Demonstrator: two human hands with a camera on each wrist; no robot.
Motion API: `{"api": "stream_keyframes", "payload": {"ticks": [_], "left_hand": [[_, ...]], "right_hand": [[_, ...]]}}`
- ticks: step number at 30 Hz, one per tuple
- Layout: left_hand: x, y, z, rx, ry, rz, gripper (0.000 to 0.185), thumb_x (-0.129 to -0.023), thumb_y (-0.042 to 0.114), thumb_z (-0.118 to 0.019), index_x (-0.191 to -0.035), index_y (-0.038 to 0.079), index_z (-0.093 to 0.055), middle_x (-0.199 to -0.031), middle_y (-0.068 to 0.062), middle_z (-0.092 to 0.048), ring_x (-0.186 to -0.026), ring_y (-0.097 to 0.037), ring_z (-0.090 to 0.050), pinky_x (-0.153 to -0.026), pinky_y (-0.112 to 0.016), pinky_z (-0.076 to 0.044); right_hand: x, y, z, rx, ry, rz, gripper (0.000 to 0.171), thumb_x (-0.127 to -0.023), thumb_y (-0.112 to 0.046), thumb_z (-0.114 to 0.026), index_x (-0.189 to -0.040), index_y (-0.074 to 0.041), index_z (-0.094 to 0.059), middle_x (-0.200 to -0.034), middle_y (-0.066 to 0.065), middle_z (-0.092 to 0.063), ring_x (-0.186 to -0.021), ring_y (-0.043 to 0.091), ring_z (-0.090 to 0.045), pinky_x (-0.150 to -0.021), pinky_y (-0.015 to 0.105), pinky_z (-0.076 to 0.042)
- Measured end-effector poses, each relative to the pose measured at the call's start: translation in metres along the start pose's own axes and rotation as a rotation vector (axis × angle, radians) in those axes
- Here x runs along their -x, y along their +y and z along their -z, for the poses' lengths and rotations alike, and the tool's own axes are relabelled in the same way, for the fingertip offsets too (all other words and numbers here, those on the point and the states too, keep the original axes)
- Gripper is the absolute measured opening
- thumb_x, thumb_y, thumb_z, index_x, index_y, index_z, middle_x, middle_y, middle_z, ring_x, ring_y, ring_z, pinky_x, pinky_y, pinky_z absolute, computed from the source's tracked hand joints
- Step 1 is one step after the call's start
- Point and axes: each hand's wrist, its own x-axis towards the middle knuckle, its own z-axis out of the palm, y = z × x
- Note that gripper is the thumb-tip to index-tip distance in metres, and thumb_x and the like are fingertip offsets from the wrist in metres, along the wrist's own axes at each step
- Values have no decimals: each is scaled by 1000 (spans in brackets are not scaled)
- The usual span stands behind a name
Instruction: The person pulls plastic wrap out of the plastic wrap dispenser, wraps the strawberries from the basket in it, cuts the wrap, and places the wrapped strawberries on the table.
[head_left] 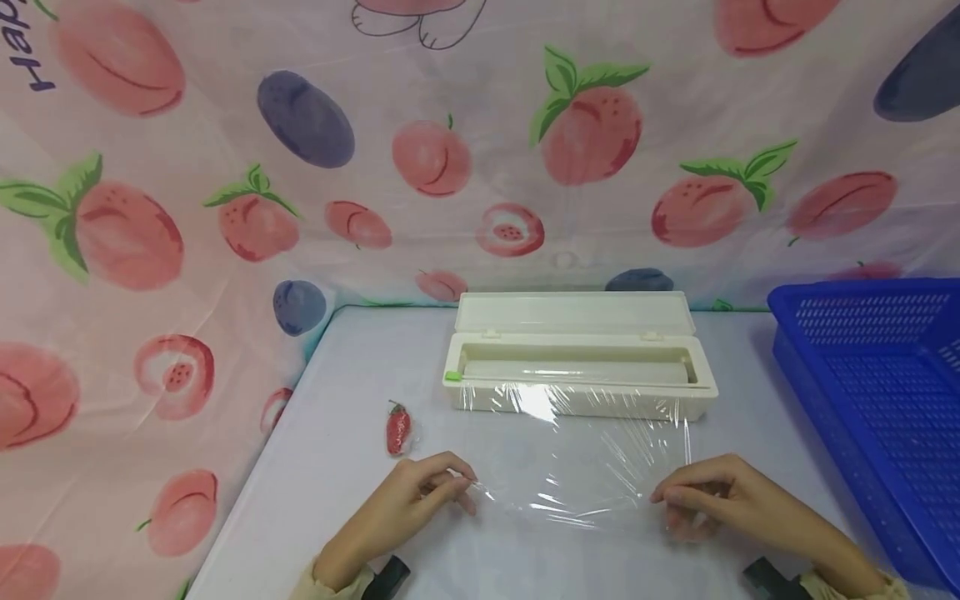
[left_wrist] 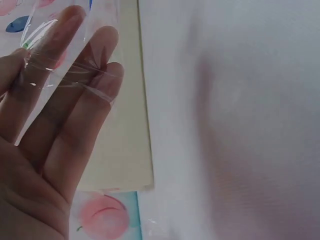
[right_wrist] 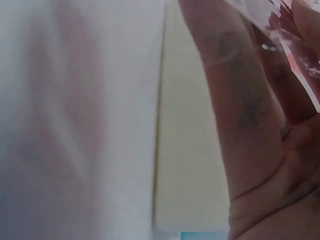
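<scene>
while you've got the cling film drawn out of the open dispenser box over the table, you're mid-pull; next probably needs even tension and a cut at the box edge. left hand and right hand each pinch a front corner, palms low, strawberry just left

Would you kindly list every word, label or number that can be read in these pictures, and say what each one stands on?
"Hape": purple letters, turned sideways and cut off by the frame edge, on the fruit-print cloth at the top left of the head view.
The cream wrap dispenser, the blue basket and the clear film show no readable text.
The wrist views show none.
</scene>
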Motion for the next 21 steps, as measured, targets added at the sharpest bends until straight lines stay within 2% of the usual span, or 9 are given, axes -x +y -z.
{"api": "stream_keyframes", "payload": {"ticks": [5,10,17,21], "left_hand": [[0,-8,-3,32,-8,11,21,-101,29,-57,-104,11,-66,-86,6,-76,-86,-8,-73,-83,-23,-55],[0,-13,-4,9,-41,38,19,-100,33,-57,-99,18,-69,-90,9,-75,-89,-5,-71,-85,-24,-56],[2,-19,-5,-116,-84,-7,16,-99,34,-59,-96,23,-70,-92,13,-73,-88,2,-64,-85,-24,-55],[3,-22,-5,-155,-96,-51,14,-98,31,-61,-96,22,-71,-92,14,-73,-88,4,-64,-85,-22,-55]], "right_hand": [[-1,9,-2,-25,-19,19,23,-99,6,-50,-109,2,-71,-85,10,-75,-76,7,-71,-55,35,-59],[0,13,-3,14,-32,0,22,-99,3,-53,-106,0,-73,-86,9,-75,-76,9,-72,-58,34,-60],[2,22,-7,225,-42,22,20,-96,-3,-60,-99,-13,-77,-92,-5,-75,-82,-4,-63,-63,23,-55],[3,22,-8,224,-64,-11,18,-97,-8,-61,-97,-16,-78,-91,-7,-75,-83,-4,-62,-65,22,-54]]}}
